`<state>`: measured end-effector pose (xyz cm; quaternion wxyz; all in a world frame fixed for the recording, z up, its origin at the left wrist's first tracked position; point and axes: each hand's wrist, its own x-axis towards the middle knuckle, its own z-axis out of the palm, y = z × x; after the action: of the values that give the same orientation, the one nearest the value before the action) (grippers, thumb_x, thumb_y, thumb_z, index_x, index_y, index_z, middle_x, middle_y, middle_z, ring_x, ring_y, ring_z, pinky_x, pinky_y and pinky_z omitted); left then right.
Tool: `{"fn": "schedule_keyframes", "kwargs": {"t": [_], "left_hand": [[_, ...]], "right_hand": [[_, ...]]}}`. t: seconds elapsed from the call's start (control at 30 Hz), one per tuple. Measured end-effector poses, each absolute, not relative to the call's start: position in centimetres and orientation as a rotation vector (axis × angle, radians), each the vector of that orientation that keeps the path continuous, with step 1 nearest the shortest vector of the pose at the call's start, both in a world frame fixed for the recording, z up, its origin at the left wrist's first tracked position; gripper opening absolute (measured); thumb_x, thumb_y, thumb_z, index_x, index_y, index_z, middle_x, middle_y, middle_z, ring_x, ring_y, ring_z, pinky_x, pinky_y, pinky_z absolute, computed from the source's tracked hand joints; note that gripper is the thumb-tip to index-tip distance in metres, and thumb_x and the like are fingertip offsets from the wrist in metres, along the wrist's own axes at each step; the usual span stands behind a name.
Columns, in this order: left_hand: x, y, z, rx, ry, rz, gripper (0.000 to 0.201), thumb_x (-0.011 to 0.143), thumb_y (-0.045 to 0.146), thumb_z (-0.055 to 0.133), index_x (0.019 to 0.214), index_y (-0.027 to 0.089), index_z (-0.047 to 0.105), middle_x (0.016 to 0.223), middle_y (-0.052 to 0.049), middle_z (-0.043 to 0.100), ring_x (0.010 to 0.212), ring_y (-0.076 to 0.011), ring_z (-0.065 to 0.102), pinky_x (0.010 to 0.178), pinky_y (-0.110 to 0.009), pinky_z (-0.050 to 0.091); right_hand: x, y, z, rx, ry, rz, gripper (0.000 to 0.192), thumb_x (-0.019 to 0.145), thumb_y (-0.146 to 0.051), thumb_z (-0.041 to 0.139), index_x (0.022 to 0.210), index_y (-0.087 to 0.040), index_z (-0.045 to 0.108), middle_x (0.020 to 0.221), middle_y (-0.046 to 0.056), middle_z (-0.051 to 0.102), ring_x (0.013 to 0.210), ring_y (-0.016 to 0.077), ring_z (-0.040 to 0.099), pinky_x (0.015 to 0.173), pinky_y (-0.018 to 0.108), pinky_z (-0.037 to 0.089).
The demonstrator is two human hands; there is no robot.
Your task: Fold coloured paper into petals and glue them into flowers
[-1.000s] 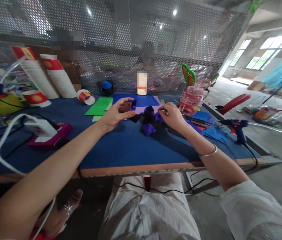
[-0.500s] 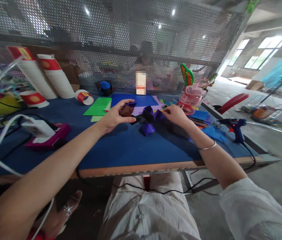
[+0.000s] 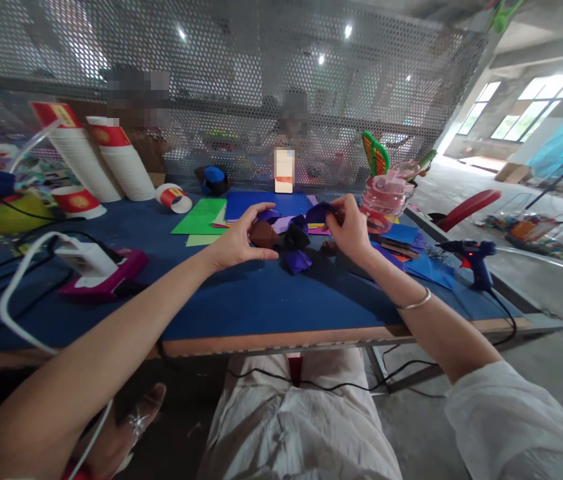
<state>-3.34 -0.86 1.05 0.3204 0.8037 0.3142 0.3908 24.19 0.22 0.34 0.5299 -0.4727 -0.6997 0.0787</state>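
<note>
So, brown folded paper piece (image 3: 264, 234) pinched in the left hand (image 3: 238, 241), purple folded piece (image 3: 319, 212) gripped by the right hand (image 3: 348, 230), more folded pieces (image 3: 295, 250) laid between them on the blue table (image 3: 241, 300).

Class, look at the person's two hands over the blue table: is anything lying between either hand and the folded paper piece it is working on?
Nothing visible. The left hand already grips the brown folded piece, and the right hand pinches the purple folded piece. Black and purple folded pieces lie between the hands, blocking neither.
</note>
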Motion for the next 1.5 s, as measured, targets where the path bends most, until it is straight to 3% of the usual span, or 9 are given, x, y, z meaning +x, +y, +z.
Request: {"fn": "schedule_keyframes", "kwargs": {"t": [0.13,0.3,0.53,0.63,0.8,0.93,1.03,1.3,1.5], "left_hand": [[-3.1,-0.9,1.0,2.284,0.740,1.060,0.100,0.064,0.036,0.093,0.150,0.025,0.043,0.153,-0.016,0.049,0.141,-0.0355,0.049,0.122,-0.052,0.036],[-2.5,-1.7,1.0,2.266,0.712,1.002,0.099,0.067,0.034,0.090,0.152,0.027,0.041,0.152,-0.014,0.050,0.138,-0.0350,0.052,0.118,-0.051,0.042],[-2.3,-2.4,1.1,2.048,0.682,0.911,0.097,0.074,0.031,0.084,0.156,0.029,0.033,0.131,-0.012,0.062,0.096,-0.0230,0.070,0.092,-0.044,0.059],[-2.4,-2.2,1.1,2.096,0.694,0.977,0.095,0.072,0.030,0.086,0.154,0.027,0.038,0.140,-0.015,0.057,0.106,-0.0258,0.069,0.098,-0.046,0.057],[-2.6,-1.4,1.0,2.176,0.749,1.151,0.093,0.068,0.033,0.089,0.149,0.023,0.044,0.152,-0.016,0.050,0.137,-0.0342,0.053,0.120,-0.052,0.039],[-2.7,-1.1,0.6,2.211,0.780,1.159,0.093,0.069,0.034,0.088,0.149,0.022,0.042,0.153,-0.018,0.048,0.141,-0.0360,0.049,0.122,-0.055,0.036],[-2.5,-1.1,0.2,2.244,0.778,1.133,0.093,0.068,0.033,0.088,0.149,0.023,0.042,0.154,-0.017,0.047,0.141,-0.0357,0.049,0.122,-0.055,0.036],[-2.5,-1.0,0.0,2.274,0.766,1.122,0.091,0.070,0.034,0.087,0.148,0.022,0.042,0.157,-0.018,0.044,0.146,-0.0354,0.043,0.124,-0.055,0.032],[-2.6,-1.0,0.1,2.238,0.780,1.154,0.091,0.069,0.035,0.089,0.147,0.024,0.043,0.158,-0.016,0.043,0.145,-0.0350,0.045,0.122,-0.052,0.036]], "right_hand": [[21.7,-2.6,0.1,-0.808,-1.600,0.344,0.013,0.092,-0.034,0.059,0.100,-0.027,0.051,0.101,0.004,0.073,0.078,0.0171,0.073,0.070,0.033,0.056],[20.7,-4.1,-0.5,-0.669,-1.739,0.232,0.016,0.090,-0.021,0.057,0.099,-0.029,0.048,0.116,0.007,0.073,0.103,0.0194,0.071,0.087,0.038,0.058],[20.7,-4.2,-0.6,-0.670,-2.019,0.082,0.015,0.082,-0.011,0.047,0.087,-0.025,0.051,0.118,0.011,0.071,0.111,0.0208,0.067,0.093,0.039,0.055],[20.3,-4.2,-0.6,-0.655,-1.971,0.161,0.014,0.080,-0.012,0.048,0.085,-0.024,0.054,0.117,0.011,0.070,0.107,0.0199,0.067,0.086,0.035,0.055],[20.4,-3.2,-0.3,-0.818,-1.628,0.360,0.010,0.079,-0.015,0.047,0.082,-0.024,0.047,0.112,0.009,0.069,0.106,0.0183,0.066,0.077,0.029,0.052],[20.5,-2.5,-0.2,-0.770,-1.412,0.661,0.019,0.083,-0.027,0.059,0.081,-0.026,0.041,0.072,-0.005,0.056,0.067,0.0118,0.060,0.061,0.025,0.049],[20.0,-2.8,-0.3,-0.676,-1.333,0.937,0.031,0.078,-0.035,0.073,0.082,-0.027,0.043,0.067,-0.009,0.052,0.054,0.0083,0.053,0.056,0.024,0.051],[19.3,-3.9,0.1,-0.641,-1.187,1.283,0.023,0.068,-0.032,0.082,0.077,-0.021,0.063,0.075,-0.002,0.062,0.065,0.0093,0.060,0.062,0.023,0.057],[19.8,-3.4,0.3,-0.598,-1.137,1.373,0.037,0.064,-0.032,0.091,0.081,-0.024,0.060,0.071,-0.007,0.056,0.059,0.0068,0.052,0.055,0.019,0.051]]}}
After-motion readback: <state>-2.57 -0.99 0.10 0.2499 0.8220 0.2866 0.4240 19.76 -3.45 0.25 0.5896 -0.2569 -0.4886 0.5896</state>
